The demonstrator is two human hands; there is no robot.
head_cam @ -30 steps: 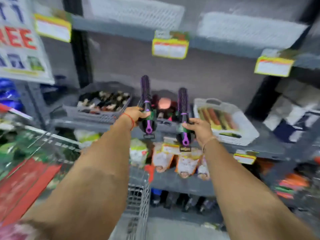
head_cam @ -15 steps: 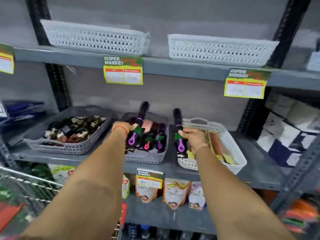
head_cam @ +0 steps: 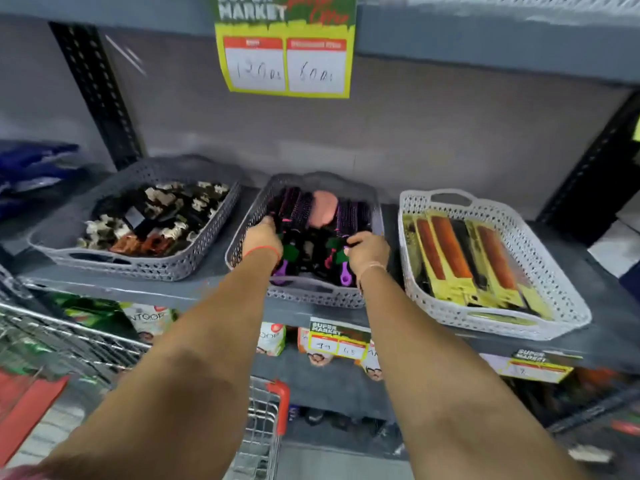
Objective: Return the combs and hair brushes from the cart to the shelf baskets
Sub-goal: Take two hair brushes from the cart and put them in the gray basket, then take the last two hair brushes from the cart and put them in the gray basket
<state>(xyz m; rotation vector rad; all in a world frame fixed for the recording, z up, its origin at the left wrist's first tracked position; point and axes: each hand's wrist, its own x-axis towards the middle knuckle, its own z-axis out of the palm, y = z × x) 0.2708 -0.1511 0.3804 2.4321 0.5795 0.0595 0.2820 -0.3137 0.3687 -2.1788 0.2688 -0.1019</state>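
Note:
Both hands are down inside the grey middle basket (head_cam: 313, 299) on the shelf. My left hand (head_cam: 262, 239) is closed around a black round brush with a purple handle (head_cam: 282, 216), which lies at the basket's left side. My right hand (head_cam: 367, 251) grips another black and purple round brush (head_cam: 348, 216), whose purple handle end shows below the hand. Between them lie more brushes and a pink one (head_cam: 324, 207). The wire cart (head_cam: 263, 431) with its red corner stands below, between my forearms.
A grey basket of hair claws (head_cam: 152, 268) sits to the left, and a white basket (head_cam: 519, 327) of yellow-packed combs to the right. A yellow price sign (head_cam: 285, 46) hangs from the upper shelf. Packets fill the lower shelf.
Both hands went forward and down from holding the two brushes upright in front of the shelf to laying them flat inside the middle grey basket. The view moved closer.

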